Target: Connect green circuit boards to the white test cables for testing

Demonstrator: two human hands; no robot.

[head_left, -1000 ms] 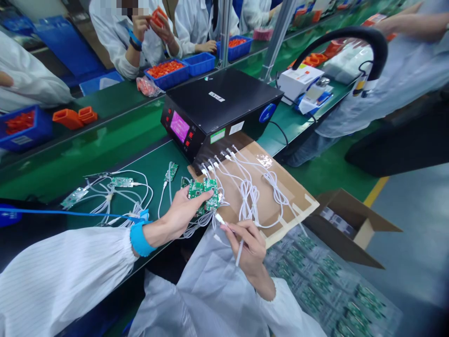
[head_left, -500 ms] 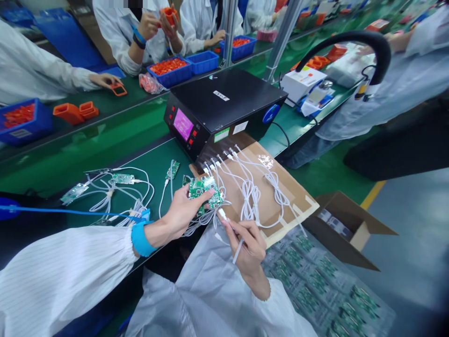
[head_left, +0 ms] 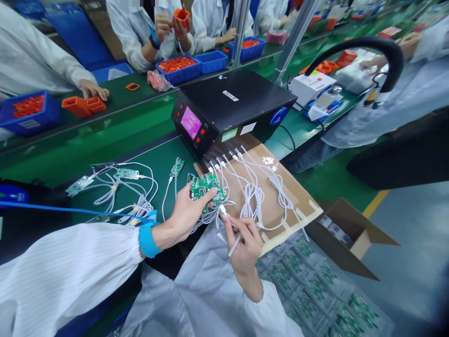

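My left hand [head_left: 187, 209], with a blue wrist strap [head_left: 148, 239] on its wrist, grips green circuit boards [head_left: 203, 187], the thumb lying over the front one. Between the fingertips of my right hand [head_left: 243, 238] is the white plug of a USB cable [head_left: 223, 210], its tip at the lower edge of the boards. Whether the plug is seated in a socket I cannot tell. Bundled white cables [head_left: 250, 199] run from the front of a black test box [head_left: 235, 100] with a lit pink screen. More boards with cables attached [head_left: 128, 173] lie to the left.
A cardboard sheet [head_left: 280, 187] lies under the cables. An open carton [head_left: 345, 234] and bagged circuit boards [head_left: 308, 285] are at lower right. Across the bench, co-workers handle orange parts beside blue bins [head_left: 180, 72]. A black curved hose [head_left: 354, 42] arches at upper right.
The view has shifted, so the bench sits a little further right. My right hand has brought the plug up to the boards' edge. A co-worker's hand has left an orange frame and reached orange holders.
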